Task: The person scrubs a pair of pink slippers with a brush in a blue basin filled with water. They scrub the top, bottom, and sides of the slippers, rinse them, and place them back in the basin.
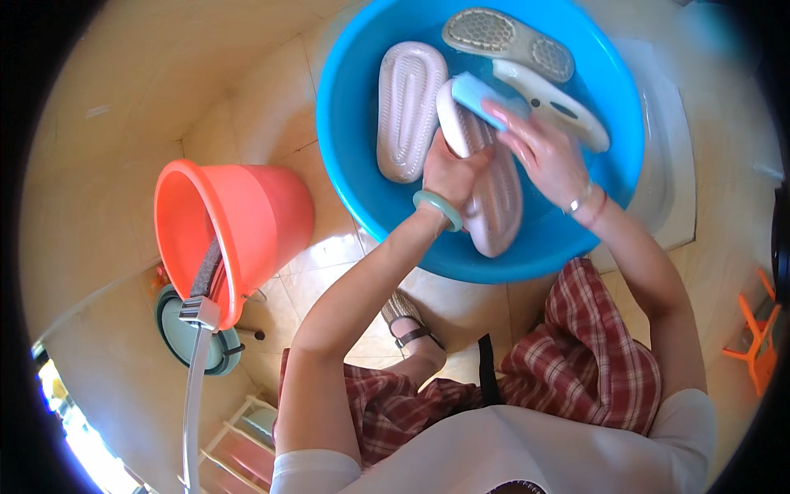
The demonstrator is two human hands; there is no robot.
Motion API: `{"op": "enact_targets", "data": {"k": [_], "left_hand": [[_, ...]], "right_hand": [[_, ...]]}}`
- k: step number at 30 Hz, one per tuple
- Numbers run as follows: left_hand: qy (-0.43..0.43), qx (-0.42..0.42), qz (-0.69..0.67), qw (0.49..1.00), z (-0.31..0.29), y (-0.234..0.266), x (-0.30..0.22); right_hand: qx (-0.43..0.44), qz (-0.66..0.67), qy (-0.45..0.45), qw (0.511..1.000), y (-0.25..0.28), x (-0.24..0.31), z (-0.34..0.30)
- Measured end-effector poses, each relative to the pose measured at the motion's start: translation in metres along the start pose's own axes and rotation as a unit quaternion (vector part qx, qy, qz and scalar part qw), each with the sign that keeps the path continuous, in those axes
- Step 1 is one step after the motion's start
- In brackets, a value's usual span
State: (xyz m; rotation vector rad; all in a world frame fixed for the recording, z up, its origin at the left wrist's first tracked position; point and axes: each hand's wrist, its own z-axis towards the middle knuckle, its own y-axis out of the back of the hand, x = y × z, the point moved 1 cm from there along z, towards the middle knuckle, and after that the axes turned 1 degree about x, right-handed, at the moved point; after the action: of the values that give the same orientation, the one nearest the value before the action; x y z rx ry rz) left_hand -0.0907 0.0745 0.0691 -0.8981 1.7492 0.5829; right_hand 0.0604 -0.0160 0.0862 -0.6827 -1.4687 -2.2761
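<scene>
My left hand (451,171) is wrapped round the middle of a pale pink slipper (498,202), held tilted over a big blue basin (347,99) with its ribbed face up. In my right hand (543,156) is a light blue, block-shaped scrubber (481,95), pressed against the slipper's far end. Whether it has bristles is hidden. Left of my left hand, a matching pale pink slipper (410,115) lies in the basin, ribbed side up. Farther back are a grey-soled slipper (506,43) and a white slipper (568,111) with a dark oval slot.
To the left, an orange-pink bucket (263,206) lies tipped on its side, with a grey-headed mop (199,313) in its mouth. Below it stands a teal basin (185,337). A white shower tray edge (675,165) runs right of the blue basin; an orange stool (757,342) is at far right.
</scene>
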Motion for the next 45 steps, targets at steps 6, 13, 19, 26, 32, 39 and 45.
{"op": "enact_targets", "data": {"k": [6, 13, 19, 26, 32, 39, 45], "left_hand": [[-0.092, -0.083, 0.207, 0.97, 0.0, -0.01, -0.013], [-0.129, -0.077, 0.162, 0.975, -0.002, -0.007, -0.029], [-0.301, 0.014, 0.319, 0.899, -0.032, -0.001, -0.02], [-0.115, 0.129, 0.095, 0.98, -0.044, 0.016, -0.048], [-0.125, 0.188, 0.258, 0.939, -0.056, 0.027, -0.039], [-0.305, 0.171, 0.305, 0.886, -0.054, 0.037, 0.005], [-0.053, 0.221, -0.01, 0.974, -0.062, 0.035, -0.025]], "right_hand": [[-0.002, -0.047, -0.016, 0.999, 0.013, 0.027, -0.021], [-0.029, -0.011, -0.038, 0.999, 0.02, 0.026, 0.011], [-0.071, 0.231, -0.029, 0.97, 0.058, -0.018, 0.022], [0.084, 0.235, 0.024, 0.968, 0.079, 0.01, 0.009], [0.243, 0.195, 0.029, 0.95, 0.093, 0.024, 0.002], [0.149, 0.111, 0.204, 0.961, 0.061, 0.075, 0.028], [0.199, 0.105, 0.162, 0.961, 0.075, 0.041, 0.016]]}}
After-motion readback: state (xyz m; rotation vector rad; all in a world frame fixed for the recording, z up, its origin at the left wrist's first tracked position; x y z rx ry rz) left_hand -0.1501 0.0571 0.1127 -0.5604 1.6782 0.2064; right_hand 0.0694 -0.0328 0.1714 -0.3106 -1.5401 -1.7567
